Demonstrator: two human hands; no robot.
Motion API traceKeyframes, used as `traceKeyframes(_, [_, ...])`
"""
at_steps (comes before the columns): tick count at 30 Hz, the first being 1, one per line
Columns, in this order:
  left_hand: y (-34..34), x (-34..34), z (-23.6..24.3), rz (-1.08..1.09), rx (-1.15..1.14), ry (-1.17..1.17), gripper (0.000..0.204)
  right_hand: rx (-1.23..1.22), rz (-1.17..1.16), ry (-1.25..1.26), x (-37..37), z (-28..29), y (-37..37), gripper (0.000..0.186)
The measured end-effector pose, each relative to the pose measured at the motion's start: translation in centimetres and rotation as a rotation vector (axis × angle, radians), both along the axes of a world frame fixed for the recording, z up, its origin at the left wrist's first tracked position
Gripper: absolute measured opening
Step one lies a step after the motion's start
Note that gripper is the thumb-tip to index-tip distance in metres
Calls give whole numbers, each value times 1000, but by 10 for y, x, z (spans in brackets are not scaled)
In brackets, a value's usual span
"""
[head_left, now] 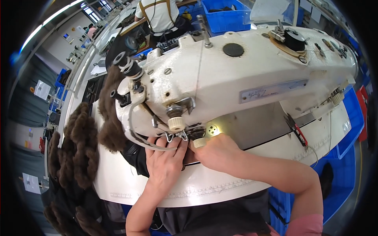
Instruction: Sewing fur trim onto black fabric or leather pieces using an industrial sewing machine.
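Observation:
A white industrial sewing machine [220, 74] stands across the table before me, its lamp lighting the plate beside the needle. My left hand [165, 159] lies with fingers stretched forward under the machine head, at the edge of some black cloth [136, 157]. My right hand [216, 153] is curled close beside it near the needle area; its fingertips are hidden, and I cannot make out what they pinch. The needle and presser foot are mostly covered by the machine head and my fingers. Brown fluffy fur trim [112, 114] rests behind the black cloth, left of the machine head.
Red-handled thread snips [296, 131] lie right of the machine bed. More fur-trimmed dark pieces [80, 145] hang at the left table edge. Blue bins [224, 17] stand behind, with another blue bin [340, 173] on the right. A person [161, 17] sits beyond the machine.

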State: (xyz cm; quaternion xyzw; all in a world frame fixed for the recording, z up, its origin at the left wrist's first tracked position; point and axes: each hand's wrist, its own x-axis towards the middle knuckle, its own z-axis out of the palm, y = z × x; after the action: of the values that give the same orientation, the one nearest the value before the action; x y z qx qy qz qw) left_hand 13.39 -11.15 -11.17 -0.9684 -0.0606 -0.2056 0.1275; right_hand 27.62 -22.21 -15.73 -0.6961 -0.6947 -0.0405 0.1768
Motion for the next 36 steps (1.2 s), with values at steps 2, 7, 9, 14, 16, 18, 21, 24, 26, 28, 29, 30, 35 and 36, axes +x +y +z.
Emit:
traceKeyframes(2, [3, 1, -5, -50, -24, 9, 32, 54, 76, 11, 9, -1, -6, 20])
traceKeyframes(7, [-12, 1, -16, -140, 64, 81, 36, 18, 202, 135, 40, 8, -30, 20])
traceKeyframes(9, [-23, 5, -21, -114, 148, 79, 35, 0, 92, 159, 38, 8, -28, 21])
traceKeyframes(14, [-30, 5, -19, -75, 159, 141, 34, 6, 45, -133, 28, 9, -23, 8])
traceKeyframes(16, [-29, 4, -23, -75, 160, 126, 34, 56, 4, -128, 28, 4, -21, 9])
traceKeyframes(18, [-26, 6, -26, -100, 106, 40, 39, 94, 16, -146, 31, -1, -22, 10])
traceKeyframes(21, [-25, 4, -23, -83, 134, 24, 38, 30, 33, -117, 31, 5, -21, 7])
traceKeyframes(24, [-27, 4, -22, -72, 35, 28, 36, 158, 61, -54, 34, 0, -21, 8])
traceKeyframes(26, [-26, 2, -25, -66, 52, -16, 34, 172, 69, -36, 34, -1, -22, 16])
traceKeyframes(28, [-26, 3, -20, -45, 22, -14, 33, 104, 66, -77, 34, 5, -23, 24])
traceKeyframes(29, [-25, 4, -18, -63, 24, -38, 30, 107, 61, -75, 34, 3, -23, 24])
traceKeyframes(30, [-24, 4, -18, -68, 27, -35, 30, 116, 68, -63, 34, 0, -23, 27])
traceKeyframes(35, [-23, 5, -22, -88, 54, -91, 24, 131, 84, -38, 34, 0, -23, 33])
traceKeyframes(36, [-23, 5, -23, -93, 58, -91, 23, 134, 85, -34, 35, -2, -23, 34])
